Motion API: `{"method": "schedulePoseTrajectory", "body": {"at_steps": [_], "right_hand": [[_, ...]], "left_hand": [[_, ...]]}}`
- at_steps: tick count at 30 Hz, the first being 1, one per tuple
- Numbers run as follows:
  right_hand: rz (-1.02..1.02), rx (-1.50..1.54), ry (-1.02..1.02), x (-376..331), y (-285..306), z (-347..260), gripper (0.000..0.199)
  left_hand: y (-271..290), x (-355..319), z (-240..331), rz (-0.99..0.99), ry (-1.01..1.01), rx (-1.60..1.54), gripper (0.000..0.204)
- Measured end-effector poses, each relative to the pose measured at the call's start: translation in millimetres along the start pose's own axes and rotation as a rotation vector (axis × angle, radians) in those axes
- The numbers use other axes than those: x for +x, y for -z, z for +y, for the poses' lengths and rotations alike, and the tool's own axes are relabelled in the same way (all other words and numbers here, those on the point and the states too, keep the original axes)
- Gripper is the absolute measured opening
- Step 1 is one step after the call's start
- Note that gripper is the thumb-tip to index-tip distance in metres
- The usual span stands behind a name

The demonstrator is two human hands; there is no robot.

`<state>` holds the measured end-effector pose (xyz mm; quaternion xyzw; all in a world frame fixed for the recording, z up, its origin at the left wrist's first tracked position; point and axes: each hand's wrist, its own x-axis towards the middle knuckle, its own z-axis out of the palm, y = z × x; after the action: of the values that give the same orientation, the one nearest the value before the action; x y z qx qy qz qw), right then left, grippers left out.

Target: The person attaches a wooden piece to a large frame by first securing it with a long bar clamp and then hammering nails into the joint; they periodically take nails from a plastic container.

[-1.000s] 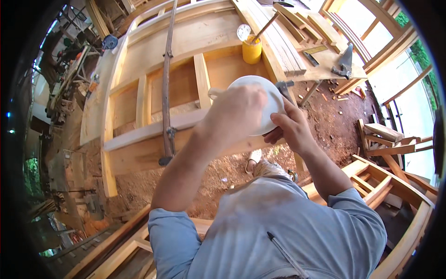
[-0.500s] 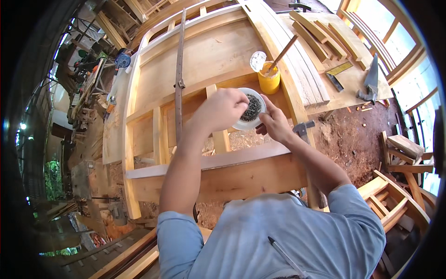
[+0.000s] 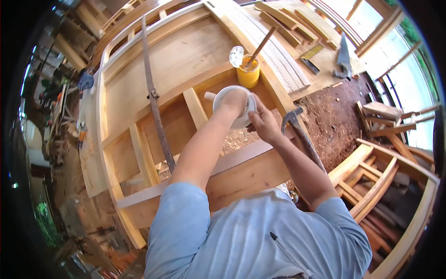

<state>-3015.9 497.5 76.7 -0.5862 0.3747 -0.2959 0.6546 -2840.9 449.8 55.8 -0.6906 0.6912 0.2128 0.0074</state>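
Note:
My right hand [image 3: 264,122] grips the side of a white mug [image 3: 240,123], fingers wrapped round its wall. The mug's handle points left. My left hand [image 3: 233,103] reaches down inside the mug, so its fingers are hidden. Small dark nails showed in the mug a moment earlier; now the hand covers nearly all of them. Under both hands lies a large pale wooden frame [image 3: 246,174] with crosspieces. Just beyond the mug stands a yellow tub [image 3: 248,77] with a wooden stick [image 3: 261,45] in it and its white-smeared lid [image 3: 236,56] beside it.
A hammer [image 3: 292,114] rests at the frame's right edge. A long metal bar clamp [image 3: 152,90] crosses the frame. On the table at the far right are a handsaw [image 3: 344,58], a try square [image 3: 310,59] and curved wood pieces [image 3: 281,25]. A slatted wooden piece [image 3: 367,179] stands at the right.
My left hand has gone from pinching at the mug's rim to deep inside it. The mug has tilted and its handle shows. The view has shifted, moving the frame leftward.

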Motion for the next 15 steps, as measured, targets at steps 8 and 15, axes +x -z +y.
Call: {"method": "schedulePoseTrajectory", "body": {"at_steps": [8, 15], "right_hand": [[0.104, -0.306, 0.060, -23.4, -43.2, 28.2, 0.066], [0.104, -0.425, 0.231, -33.8, -44.3, 39.8, 0.070]], "left_hand": [[-17.7, -37.9, -16.2, 0.173, 0.052, 0.138, 0.024], [-46.9, -38.7, 17.3, 0.471, 0.296, 0.016, 0.022]]}}
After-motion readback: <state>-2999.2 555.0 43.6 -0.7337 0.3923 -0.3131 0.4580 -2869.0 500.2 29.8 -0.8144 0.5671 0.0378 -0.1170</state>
